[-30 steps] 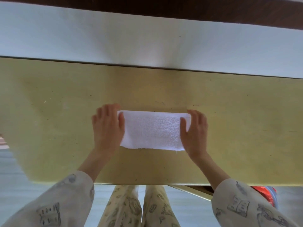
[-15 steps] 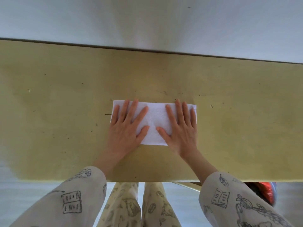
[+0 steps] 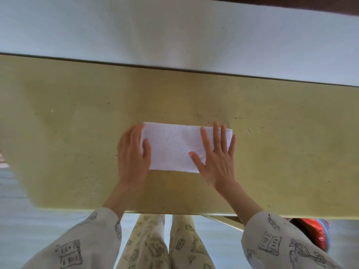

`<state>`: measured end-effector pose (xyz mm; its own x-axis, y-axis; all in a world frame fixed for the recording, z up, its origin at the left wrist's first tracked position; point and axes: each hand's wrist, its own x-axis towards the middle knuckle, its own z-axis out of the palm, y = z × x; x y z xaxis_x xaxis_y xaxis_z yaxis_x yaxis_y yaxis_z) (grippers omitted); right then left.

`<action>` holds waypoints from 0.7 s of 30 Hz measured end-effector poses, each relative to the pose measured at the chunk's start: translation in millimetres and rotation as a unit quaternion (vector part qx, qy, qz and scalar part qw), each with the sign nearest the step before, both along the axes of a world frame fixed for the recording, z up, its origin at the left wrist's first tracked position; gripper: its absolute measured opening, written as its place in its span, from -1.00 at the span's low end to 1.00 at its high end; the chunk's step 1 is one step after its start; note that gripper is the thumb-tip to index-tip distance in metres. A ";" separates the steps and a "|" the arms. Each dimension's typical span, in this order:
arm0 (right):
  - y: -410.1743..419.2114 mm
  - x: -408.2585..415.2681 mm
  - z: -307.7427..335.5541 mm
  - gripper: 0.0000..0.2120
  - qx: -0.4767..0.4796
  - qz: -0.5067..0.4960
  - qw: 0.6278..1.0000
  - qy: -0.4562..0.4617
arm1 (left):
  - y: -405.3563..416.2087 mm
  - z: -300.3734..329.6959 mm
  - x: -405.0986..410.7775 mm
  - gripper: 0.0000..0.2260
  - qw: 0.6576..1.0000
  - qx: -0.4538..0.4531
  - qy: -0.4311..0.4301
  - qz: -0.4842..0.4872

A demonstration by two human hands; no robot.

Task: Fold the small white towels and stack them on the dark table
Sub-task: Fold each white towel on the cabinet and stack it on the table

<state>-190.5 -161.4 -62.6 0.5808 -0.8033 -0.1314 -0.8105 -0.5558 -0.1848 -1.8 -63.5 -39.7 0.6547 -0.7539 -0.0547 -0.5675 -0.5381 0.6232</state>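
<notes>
A small white towel (image 3: 174, 147), folded into a long rectangle, lies flat on the yellowish table (image 3: 281, 142). My right hand (image 3: 217, 158) lies flat with spread, straight fingers on the towel's right end. My left hand (image 3: 134, 154) sits at the towel's left end; its thumb rests on top of the cloth, and the fingers run along or under the left edge, slightly blurred. No dark table or stack of towels is in view.
A white wall or panel (image 3: 174, 35) runs along the table's far edge. The near table edge is close to my legs (image 3: 167, 243). A red object (image 3: 318, 235) shows below the table at the lower right.
Half a second ago both hands lay flat near the towel's middle. They have since slid outward to its two ends, the left hand moving off to the left edge.
</notes>
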 end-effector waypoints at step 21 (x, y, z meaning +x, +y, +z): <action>18.9 23.8 -16.6 -0.43 0.001 0.092 0.996 0.020 | -23.2 23.5 -4.8 -0.63 0.929 0.153 0.263 0.210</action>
